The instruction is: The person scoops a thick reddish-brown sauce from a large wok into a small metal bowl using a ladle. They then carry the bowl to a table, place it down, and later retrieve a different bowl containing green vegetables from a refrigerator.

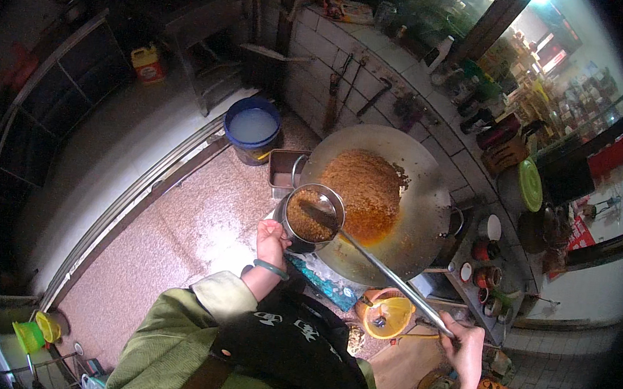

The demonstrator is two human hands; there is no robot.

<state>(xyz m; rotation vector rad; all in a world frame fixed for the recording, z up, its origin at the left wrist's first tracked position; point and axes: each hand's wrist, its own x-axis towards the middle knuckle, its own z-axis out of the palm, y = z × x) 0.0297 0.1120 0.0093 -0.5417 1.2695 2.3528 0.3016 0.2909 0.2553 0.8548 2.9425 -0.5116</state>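
A wide metal wok (422, 204) with loop handles stands before me, holding a mound of brown crumbly food (368, 183) with orange oil along its near edge. My left hand (272, 241) grips a round metal pot (289, 236) at the wok's left rim. More of the brown food (302, 221) fills much of this pot. The long metal handle of a ladle (393, 276) runs from my right hand (462, 341) across the wok. Its bowl end rests inside the pot, partly sunk in the food.
Beyond the pot are a rectangular metal container (282, 175) and a blue bucket (251, 128) of cloudy liquid. An orange plastic basket (387, 315) sits below the wok. Several jars (486, 276) line the right counter. Tools hang on the tiled wall (315, 56) behind.
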